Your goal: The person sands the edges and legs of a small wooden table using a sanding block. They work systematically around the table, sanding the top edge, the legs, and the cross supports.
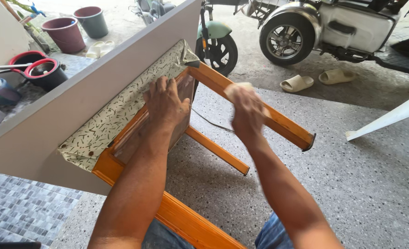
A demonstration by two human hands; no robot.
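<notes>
An orange wooden stool (167, 212) lies tipped on the speckled floor (361, 184), its patterned seat cover (121, 110) against a grey board (43, 129), the left hand (165, 103) flat and released on its underside, the right hand (246, 108) clenched on a pale pad (239, 86) against one leg (283, 124).

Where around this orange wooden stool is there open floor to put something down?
Bare speckled floor lies right of the stool, between its leg, the white chair leg and the sandals. Another patch shows between the legs. The upper left is crowded with buckets and a mop bucket.
</notes>
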